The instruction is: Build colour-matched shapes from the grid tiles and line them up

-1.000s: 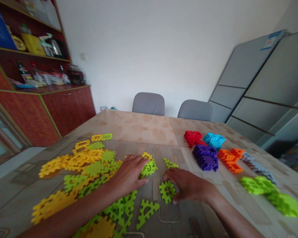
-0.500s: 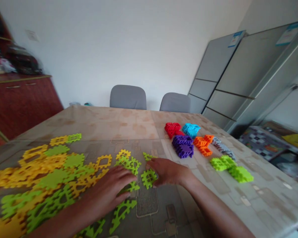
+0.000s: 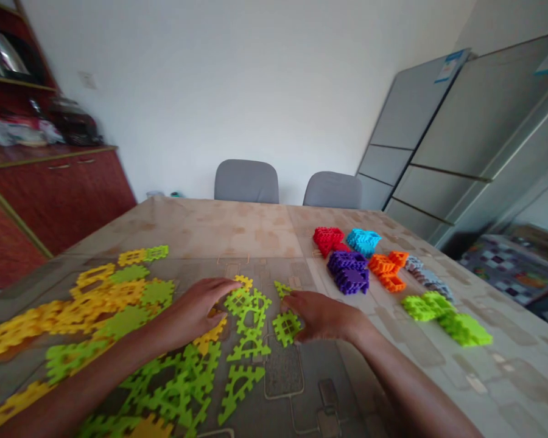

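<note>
My right hand (image 3: 320,316) has its thumb and fingers at the edges of a green square window piece (image 3: 287,329), which sits low over the table. Just beyond its fingertips is a small green triangle piece (image 3: 282,288). My left hand (image 3: 200,310) is over the loose pieces, thumb and fingers apart, with its fingertips at a yellow window piece (image 3: 243,281), partly hidden. Between the hands lie green pieces (image 3: 252,313), one with a window pattern. Closer to me is a green triangle with an arched opening (image 3: 240,389). My left forearm covers part of the pile.
Yellow pieces (image 3: 64,313) and green pieces (image 3: 182,380) spread across the left. At right are stacks in red (image 3: 327,238), light blue (image 3: 363,241), purple (image 3: 348,272), orange (image 3: 388,269), grey (image 3: 429,277) and bright green (image 3: 461,328). Two grey chairs (image 3: 246,180) stand behind the table.
My left hand has shifted up and left, uncovering green pieces between the hands, and its fingertips now reach the yellow window piece. My right hand stays at the green square. The view has swung.
</note>
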The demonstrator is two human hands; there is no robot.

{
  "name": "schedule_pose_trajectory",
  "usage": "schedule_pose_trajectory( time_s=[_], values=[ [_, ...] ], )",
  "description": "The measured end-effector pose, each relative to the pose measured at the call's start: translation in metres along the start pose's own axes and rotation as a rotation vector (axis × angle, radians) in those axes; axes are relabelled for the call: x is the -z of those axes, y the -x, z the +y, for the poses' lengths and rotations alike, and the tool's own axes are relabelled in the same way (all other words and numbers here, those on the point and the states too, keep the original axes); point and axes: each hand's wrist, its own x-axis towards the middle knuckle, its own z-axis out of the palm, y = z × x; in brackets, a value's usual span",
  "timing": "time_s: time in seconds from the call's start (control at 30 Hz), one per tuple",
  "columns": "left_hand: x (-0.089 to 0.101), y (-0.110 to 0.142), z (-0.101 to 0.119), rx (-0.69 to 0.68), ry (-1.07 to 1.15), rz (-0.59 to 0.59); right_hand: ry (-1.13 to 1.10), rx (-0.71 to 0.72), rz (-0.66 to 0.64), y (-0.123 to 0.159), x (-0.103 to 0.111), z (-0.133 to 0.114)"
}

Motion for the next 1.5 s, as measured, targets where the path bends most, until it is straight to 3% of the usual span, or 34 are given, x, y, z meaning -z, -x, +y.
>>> schedule_pose_trajectory(
  time_s=[0.27, 0.4, 0.5, 0.87, 1.0, 1.17, 1.33, 1.5],
  values=[
    [-0.003, 0.002, 0.005, -0.011, 0.006, -0.001, -0.114, 0.032, -0.012, 0.001, -0.002, 0.002],
    [-0.004, 0.0, 0.011, -0.088, 0.009, -0.026, -0.052, -0.034, 0.154, -0.002, -0.004, 0.012],
    [-0.008, -0.001, 0.013, -0.127, 0.005, -0.028, 0.015, -0.125, 0.182, -0.006, -0.008, 0.023],
    [-0.014, -0.006, 0.016, -0.005, -0.088, 0.1, 0.036, -0.108, 0.185, -0.013, -0.005, 0.023],
    [-0.01, -0.008, 0.018, -0.003, -0.103, 0.125, 0.046, -0.157, 0.192, -0.009, -0.002, 0.029],
    [-0.007, -0.007, 0.022, 0.059, -0.067, 0.174, 0.062, -0.268, 0.278, -0.023, -0.013, 0.022],
    [-0.004, -0.008, 0.043, 0.105, 0.031, 0.156, 0.029, -0.335, 0.384, -0.033, -0.014, 0.015],
    [-0.013, -0.018, 0.08, 0.113, 0.068, 0.075, -0.025, -0.308, 0.466, -0.024, -0.004, 0.029]
  ],
)
